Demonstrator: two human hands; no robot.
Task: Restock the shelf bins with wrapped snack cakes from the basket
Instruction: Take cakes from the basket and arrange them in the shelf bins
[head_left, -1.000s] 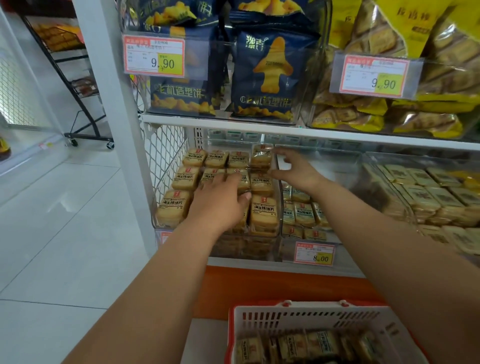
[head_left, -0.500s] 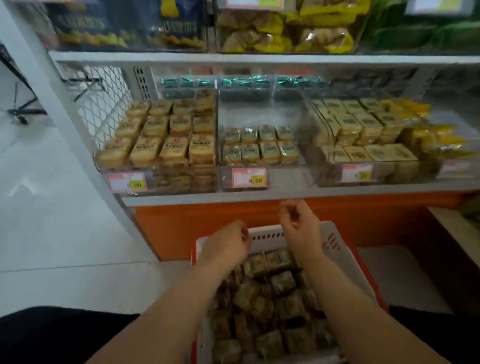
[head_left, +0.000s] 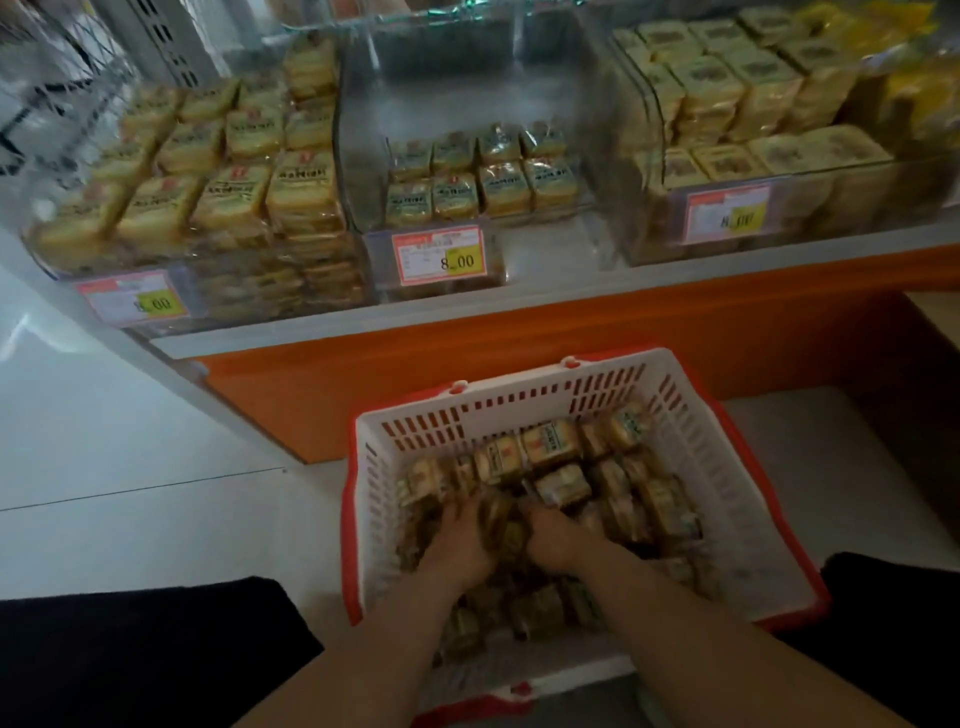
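Now both hands, left hand (head_left: 460, 540) and right hand (head_left: 553, 535), have dropped from the shelf bins into the basket (head_left: 727, 467), buried among snack cakes (head_left: 550, 444); grip unclear. Middle bin (head_left: 483, 176) half-stocked.

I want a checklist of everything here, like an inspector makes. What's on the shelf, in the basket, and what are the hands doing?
Surface: white shelf board over an orange base; pale tiled floor.
Job's things: white basket with red rim holding many wrapped snack cakes; left bin nearly full; middle bin only part filled, back empty; right bin well stocked.
Clutter: nothing seen.
Hands: left hand and right hand both down among the cakes in the basket; the grip is too blurred to tell.
Cables: nothing seen.
Surroundings: price tags on bin fronts; wire mesh side panel at far left.
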